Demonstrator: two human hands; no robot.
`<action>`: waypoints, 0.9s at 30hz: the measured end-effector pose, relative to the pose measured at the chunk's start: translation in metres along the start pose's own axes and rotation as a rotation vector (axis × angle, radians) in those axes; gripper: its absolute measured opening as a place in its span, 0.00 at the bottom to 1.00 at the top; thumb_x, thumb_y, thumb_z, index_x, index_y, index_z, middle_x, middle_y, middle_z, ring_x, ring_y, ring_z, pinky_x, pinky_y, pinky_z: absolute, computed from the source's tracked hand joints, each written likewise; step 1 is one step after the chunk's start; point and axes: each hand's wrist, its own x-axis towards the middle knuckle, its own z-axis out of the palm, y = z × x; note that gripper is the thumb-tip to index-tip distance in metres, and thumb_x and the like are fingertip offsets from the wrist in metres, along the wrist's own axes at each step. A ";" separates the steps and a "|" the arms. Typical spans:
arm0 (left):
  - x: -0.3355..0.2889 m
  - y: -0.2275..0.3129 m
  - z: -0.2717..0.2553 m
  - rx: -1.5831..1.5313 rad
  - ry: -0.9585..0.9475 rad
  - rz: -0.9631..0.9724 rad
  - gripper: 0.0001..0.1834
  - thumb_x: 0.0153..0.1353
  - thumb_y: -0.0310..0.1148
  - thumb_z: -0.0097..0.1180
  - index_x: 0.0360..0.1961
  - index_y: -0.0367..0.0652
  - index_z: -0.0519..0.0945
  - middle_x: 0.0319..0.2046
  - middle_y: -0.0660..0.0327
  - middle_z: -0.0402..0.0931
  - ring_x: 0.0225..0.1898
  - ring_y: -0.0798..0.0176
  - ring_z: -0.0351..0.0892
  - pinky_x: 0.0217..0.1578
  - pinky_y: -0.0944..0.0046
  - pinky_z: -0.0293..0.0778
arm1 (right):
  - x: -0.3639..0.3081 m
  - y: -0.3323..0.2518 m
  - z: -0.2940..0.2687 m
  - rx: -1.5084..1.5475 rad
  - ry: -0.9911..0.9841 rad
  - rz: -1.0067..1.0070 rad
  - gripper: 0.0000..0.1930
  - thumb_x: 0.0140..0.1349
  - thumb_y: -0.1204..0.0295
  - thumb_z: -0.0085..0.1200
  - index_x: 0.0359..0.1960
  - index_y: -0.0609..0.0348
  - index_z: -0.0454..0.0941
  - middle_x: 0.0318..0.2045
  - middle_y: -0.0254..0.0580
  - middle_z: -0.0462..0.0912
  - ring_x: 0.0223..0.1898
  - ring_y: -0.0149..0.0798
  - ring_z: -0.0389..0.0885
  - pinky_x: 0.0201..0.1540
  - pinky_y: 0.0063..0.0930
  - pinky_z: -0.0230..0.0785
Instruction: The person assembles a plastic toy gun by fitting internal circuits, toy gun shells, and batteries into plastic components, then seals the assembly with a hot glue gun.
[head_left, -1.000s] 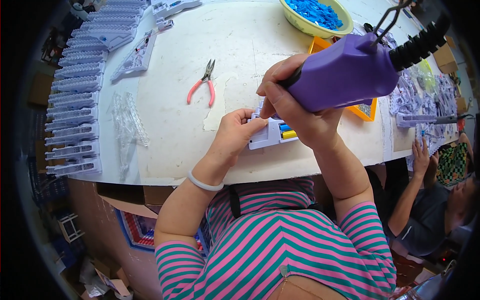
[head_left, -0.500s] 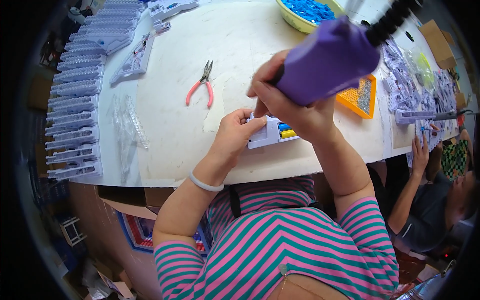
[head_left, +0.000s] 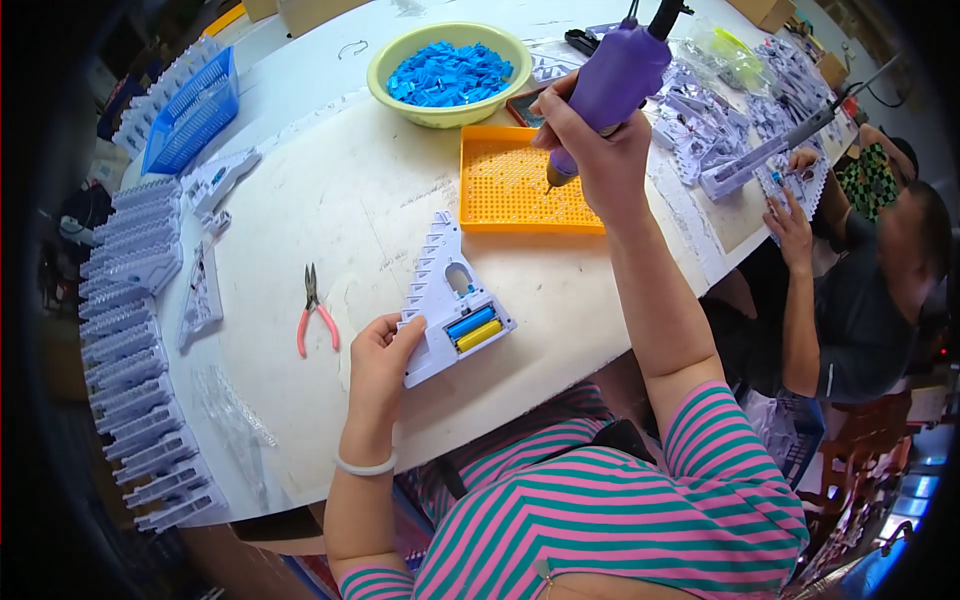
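Note:
My left hand (head_left: 376, 358) grips the lower left corner of a white toothed plastic housing (head_left: 432, 318) on the table. A blue battery (head_left: 470, 321) and a yellow battery (head_left: 479, 335) lie side by side in its open compartment. Raised to the right, my right hand (head_left: 592, 135) is wrapped round a purple electric screwdriver (head_left: 617, 75). The screwdriver's bit points down over a shallow orange tray (head_left: 475, 217) with a holed floor, where small bits are scattered. Whether the bit touches the tray or carries a screw, I cannot tell.
Pliers with pink handles (head_left: 316, 318) lie left of the housing. Beyond the tray stands a yellow bowl (head_left: 381, 98) of blue pieces. White housings (head_left: 135, 330) line the left edge near a blue basket (head_left: 197, 112). At right, a co-worker (head_left: 870, 290) handles more white parts.
The screwdriver has moved from above the housing to above the orange tray. My left hand still holds the housing, which now shows more of its toothed side. The whole view has shifted.

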 end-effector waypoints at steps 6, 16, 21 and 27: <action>-0.010 0.006 -0.001 0.076 0.059 0.039 0.22 0.65 0.32 0.65 0.56 0.29 0.80 0.42 0.56 0.83 0.41 0.67 0.81 0.44 0.68 0.76 | -0.001 0.023 0.000 0.071 -0.023 0.013 0.05 0.66 0.75 0.64 0.40 0.62 0.82 0.31 0.37 0.86 0.27 0.26 0.86 0.31 0.19 0.78; -0.030 0.025 0.007 0.728 0.403 0.668 0.23 0.61 0.25 0.67 0.58 0.36 0.80 0.55 0.53 0.77 0.56 0.54 0.76 0.60 0.56 0.71 | -0.004 0.032 -0.004 0.091 -0.108 0.059 0.11 0.64 0.76 0.65 0.45 0.62 0.76 0.36 0.38 0.84 0.31 0.29 0.87 0.35 0.23 0.84; -0.029 0.023 0.011 0.624 0.318 0.637 0.21 0.63 0.25 0.64 0.58 0.39 0.82 0.55 0.58 0.77 0.54 0.60 0.78 0.57 0.60 0.72 | -0.007 0.034 -0.003 0.087 -0.108 0.044 0.12 0.64 0.76 0.65 0.45 0.63 0.76 0.36 0.38 0.84 0.31 0.28 0.87 0.36 0.23 0.85; -0.027 0.020 0.013 0.580 0.285 0.642 0.21 0.63 0.24 0.63 0.58 0.39 0.82 0.55 0.58 0.77 0.52 0.61 0.79 0.57 0.61 0.73 | -0.009 0.032 0.004 0.090 -0.057 0.010 0.06 0.66 0.76 0.63 0.42 0.63 0.82 0.31 0.39 0.87 0.28 0.26 0.87 0.32 0.19 0.80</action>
